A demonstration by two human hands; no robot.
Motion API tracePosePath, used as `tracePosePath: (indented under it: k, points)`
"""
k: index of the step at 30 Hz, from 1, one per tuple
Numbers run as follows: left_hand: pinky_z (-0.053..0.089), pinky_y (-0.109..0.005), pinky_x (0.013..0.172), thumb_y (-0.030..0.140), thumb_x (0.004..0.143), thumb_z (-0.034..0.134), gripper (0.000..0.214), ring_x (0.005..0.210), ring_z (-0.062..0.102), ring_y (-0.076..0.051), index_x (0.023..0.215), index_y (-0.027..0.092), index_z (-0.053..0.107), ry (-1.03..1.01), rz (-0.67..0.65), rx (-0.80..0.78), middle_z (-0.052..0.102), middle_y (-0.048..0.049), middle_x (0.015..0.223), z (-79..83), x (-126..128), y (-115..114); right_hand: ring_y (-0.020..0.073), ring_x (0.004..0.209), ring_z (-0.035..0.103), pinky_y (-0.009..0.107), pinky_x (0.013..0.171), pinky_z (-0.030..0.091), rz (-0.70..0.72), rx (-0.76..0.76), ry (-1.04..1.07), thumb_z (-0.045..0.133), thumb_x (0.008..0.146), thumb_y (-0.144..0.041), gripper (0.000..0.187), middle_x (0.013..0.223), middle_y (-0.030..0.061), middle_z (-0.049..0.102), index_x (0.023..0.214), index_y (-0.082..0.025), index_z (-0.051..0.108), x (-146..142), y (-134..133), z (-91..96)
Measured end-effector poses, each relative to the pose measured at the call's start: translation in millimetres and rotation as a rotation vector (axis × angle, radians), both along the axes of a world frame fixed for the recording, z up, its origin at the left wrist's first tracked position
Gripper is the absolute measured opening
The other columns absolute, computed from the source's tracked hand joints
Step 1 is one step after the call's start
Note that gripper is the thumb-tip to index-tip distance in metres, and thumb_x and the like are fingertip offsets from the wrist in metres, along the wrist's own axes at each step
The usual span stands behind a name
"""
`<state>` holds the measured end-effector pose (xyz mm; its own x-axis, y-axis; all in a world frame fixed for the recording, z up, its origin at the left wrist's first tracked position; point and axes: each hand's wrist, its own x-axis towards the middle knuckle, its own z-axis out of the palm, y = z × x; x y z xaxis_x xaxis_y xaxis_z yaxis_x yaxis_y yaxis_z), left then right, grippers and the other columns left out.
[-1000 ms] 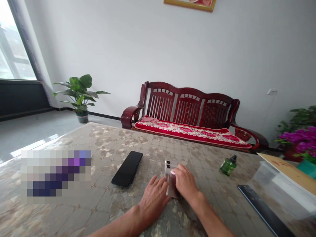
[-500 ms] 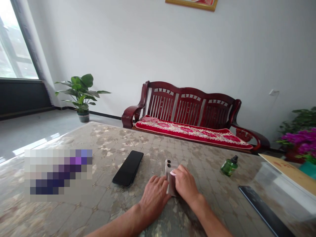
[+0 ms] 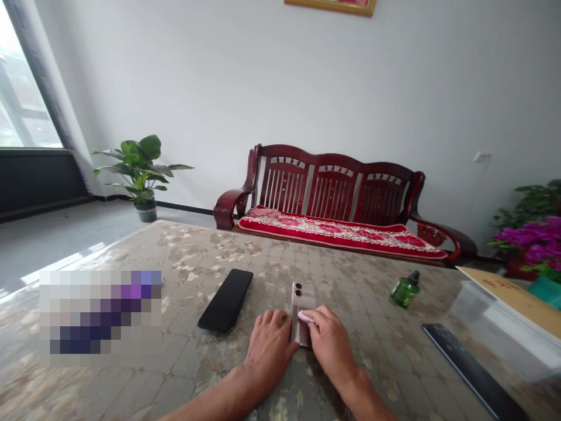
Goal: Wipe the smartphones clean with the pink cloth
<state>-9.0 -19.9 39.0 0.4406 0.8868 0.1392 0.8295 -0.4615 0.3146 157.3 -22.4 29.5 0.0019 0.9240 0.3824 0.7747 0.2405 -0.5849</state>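
Observation:
A light-coloured phone [image 3: 302, 304] lies face down on the patterned table [image 3: 175, 263], its two camera lenses at the far end. My left hand [image 3: 268, 349] rests flat against the phone's left edge with fingers together. My right hand [image 3: 329, 344] is closed in a pinch on a small pink pad [image 3: 305, 317] pressed onto the phone's back. A black phone [image 3: 227, 299] lies screen up to the left, apart from both hands.
A small green bottle [image 3: 405, 290] stands at the right. A dark flat strip [image 3: 473, 369] and a clear plastic box [image 3: 504, 327] lie at the right edge. A blurred patch covers something at the left. Beyond the table are a red wooden bench [image 3: 337, 204] and potted plants [image 3: 140, 169].
My right hand has drawn the pink pad nearer along the phone's back, baring more of its far end. My left hand has stayed beside the phone.

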Motion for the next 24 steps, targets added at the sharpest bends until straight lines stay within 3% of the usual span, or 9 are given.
tracePosePath:
  k: [8,17,24]
  points:
    - [0.033,-0.038,0.105,0.026,0.080,0.060,0.035,0.123,0.044,-0.029,0.114,0.021,0.067,-0.106,0.003,-0.087,0.057,-0.0081,0.130,-1.6,-6.2,3.8,0.0192,0.082,0.065,0.025,0.074,0.046,-0.067,-0.089,0.286,0.055,0.081,-0.026,0.023,0.087,0.0043,0.070,0.088,-0.024,0.077,7.1,5.3,-4.7]
    - [0.031,-0.035,0.106,0.024,0.080,0.056,0.038,0.124,0.044,-0.027,0.116,0.024,0.069,-0.131,-0.001,-0.109,0.059,-0.0049,0.131,-5.2,-9.0,10.7,0.0244,0.083,0.066,0.031,0.076,0.048,-0.085,-0.169,0.555,0.059,0.070,-0.033,0.030,0.089,0.0079,0.074,0.087,-0.018,0.078,14.1,11.2,-8.1]
    - [0.030,-0.038,0.111,0.017,0.069,0.058,0.048,0.131,0.041,-0.028,0.114,0.023,0.071,-0.206,0.059,-0.154,0.057,-0.0051,0.137,-10.1,-3.4,14.7,0.0253,0.079,0.066,0.031,0.071,0.048,-0.103,-0.200,0.777,0.066,0.066,-0.041,0.036,0.086,0.0088,0.076,0.089,-0.015,0.077,8.6,11.4,-4.1]
